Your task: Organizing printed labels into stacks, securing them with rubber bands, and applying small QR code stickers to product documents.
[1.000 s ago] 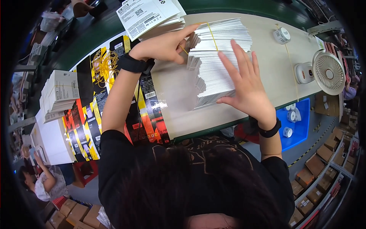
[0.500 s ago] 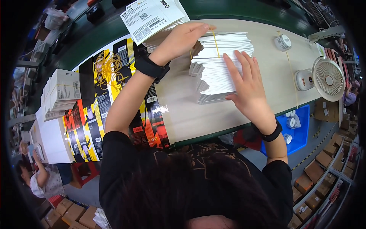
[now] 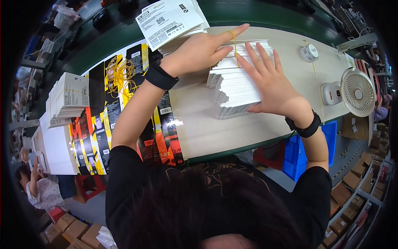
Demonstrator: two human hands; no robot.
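A stack of thin white card sleeves or flat-folded boxes (image 3: 237, 89) stands on edge on the pale tabletop, its notched ends facing left. A yellow rubber band (image 3: 235, 45) is hooked over the outstretched index finger of my left hand (image 3: 198, 52) and runs taut down to the stack. That hand's thumb reaches to the stack's far end, and its other fingers are curled. My right hand (image 3: 275, 87) lies spread over the stack's right part, its index fingertip beside the band. What lies under the right palm is hidden.
More white printed sleeves (image 3: 172, 23) lie at the far left. A pile of yellow rubber bands (image 3: 120, 74) rests on the printed sheets. Banded sleeves (image 3: 70, 97) stand farther left. A round white container (image 3: 309, 53), a fan (image 3: 357, 92) and a blue bin (image 3: 292, 159) are at right.
My left index finger has stretched out to the right, pulling the band up off the stack. My right hand has shifted right, its fingers spread wider and moved farther up the stack.
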